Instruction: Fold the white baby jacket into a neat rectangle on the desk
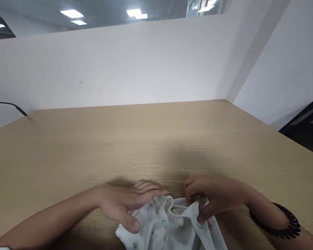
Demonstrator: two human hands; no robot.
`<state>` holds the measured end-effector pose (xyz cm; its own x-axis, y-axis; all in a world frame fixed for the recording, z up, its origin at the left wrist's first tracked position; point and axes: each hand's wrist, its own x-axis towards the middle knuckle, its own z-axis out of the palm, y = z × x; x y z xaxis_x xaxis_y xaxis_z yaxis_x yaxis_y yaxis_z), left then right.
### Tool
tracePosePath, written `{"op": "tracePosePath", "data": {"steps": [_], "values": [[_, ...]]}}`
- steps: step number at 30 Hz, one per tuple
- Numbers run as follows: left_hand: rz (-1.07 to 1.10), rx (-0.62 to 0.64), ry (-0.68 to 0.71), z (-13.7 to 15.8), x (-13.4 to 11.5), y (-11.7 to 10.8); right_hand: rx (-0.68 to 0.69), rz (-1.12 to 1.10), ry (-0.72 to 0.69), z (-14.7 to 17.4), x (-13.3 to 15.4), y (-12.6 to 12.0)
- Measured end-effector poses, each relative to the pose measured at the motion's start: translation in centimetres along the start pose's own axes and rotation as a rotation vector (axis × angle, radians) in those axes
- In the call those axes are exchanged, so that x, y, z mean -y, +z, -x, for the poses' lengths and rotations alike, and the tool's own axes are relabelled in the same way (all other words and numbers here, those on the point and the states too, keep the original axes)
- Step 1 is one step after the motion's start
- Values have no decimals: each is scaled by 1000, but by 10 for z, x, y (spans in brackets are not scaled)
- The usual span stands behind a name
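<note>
A white garment (156,225) with small green and grey prints lies bunched at the bottom of the view, its lower part cut off by the frame. Its curved, folded upper edge looks like a neckline. My left hand (131,203) rests over the garment's upper left, fingers stretched out flat and thumb pressed on the cloth. At the upper right of the garment, my right hand (205,198) has its fingers curled and pinches the fabric between thumb and fingers. A black beaded bracelet (279,222) circles my right wrist.
The light wooden table (120,146) stretches ahead to a white partition (125,66). A black cable (13,105) reaches the table's left edge. Beyond the right edge sits a dark object (306,125) that I cannot make out.
</note>
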<state>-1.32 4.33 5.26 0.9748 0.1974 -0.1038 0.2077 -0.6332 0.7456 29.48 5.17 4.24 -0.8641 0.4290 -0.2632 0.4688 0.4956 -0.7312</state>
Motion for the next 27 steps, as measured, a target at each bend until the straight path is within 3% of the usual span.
{"op": "tracePosePath", "data": {"steps": [4, 11, 13, 16, 19, 24, 27], "values": [[-95, -107, -138, 1, 5, 3, -125, -13, -24, -2, 9, -4], [-60, -360, -240, 5, 9, -5, -364, -84, 151, 8, 11, -8], [0, -472, -272, 8, 12, -10, -473, -129, 130, 8, 10, -9], [121, -745, -311, 10, 17, -13, -644, -159, 73, 5, 5, -12], [229, -973, -322, 10, 24, -13, -793, -85, -11, 2, -3, -17], [63, -990, -324, 10, 30, -14, -1034, 143, -206, -1, -9, -14], [-165, -930, -343, 11, 30, -14, -1010, 139, -229, 1, -7, -8]]}}
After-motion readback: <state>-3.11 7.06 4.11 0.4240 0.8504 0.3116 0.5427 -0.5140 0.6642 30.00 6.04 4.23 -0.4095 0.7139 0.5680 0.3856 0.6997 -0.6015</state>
